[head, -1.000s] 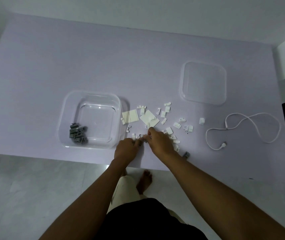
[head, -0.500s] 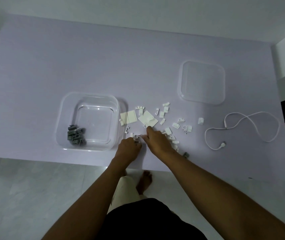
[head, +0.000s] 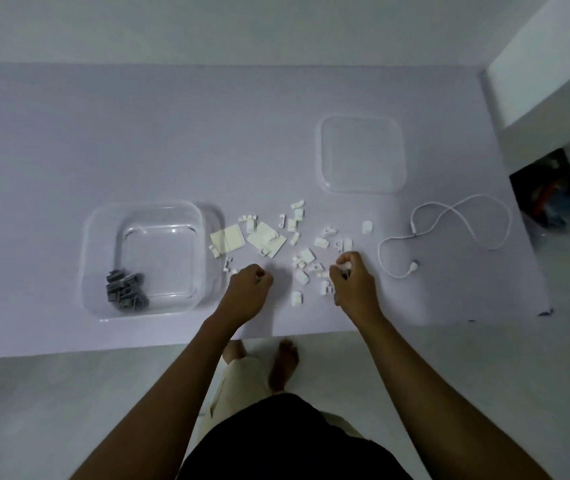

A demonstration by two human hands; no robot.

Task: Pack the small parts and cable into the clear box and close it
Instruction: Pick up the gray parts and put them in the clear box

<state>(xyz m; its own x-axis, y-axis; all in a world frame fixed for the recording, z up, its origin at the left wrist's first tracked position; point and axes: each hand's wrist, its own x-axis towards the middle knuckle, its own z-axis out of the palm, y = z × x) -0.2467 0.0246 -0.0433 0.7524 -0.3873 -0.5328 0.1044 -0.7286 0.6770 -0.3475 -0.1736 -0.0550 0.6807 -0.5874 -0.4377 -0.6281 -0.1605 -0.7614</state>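
Observation:
The clear box (head: pixel 86 244) stands open on the left of the table, with a heap of grey parts (head: pixel 125 291) in its near left corner. Its clear lid (head: pixel 363 154) lies flat at the back right. Several small white parts (head: pixel 306 254) and two flat white squares (head: pixel 228 239) are scattered between the box and the white cable (head: pixel 449 230). My left hand (head: pixel 247 289) is curled into a fist just right of the box, apparently around a small part. Among the white parts, my right hand (head: pixel 352 278) pinches small pieces in its curled fingertips.
The lilac table's near edge (head: pixel 415 329) runs just below both hands. A white wall ledge (head: pixel 546 64) and a dark opening with clutter (head: pixel 553 188) lie to the right of the table. My bare feet stand on the pale floor under the edge.
The hands, which met at one spot near the table's front, have parted. My right hand moved right toward the cable side; my left hand stayed near the box with fingers curled.

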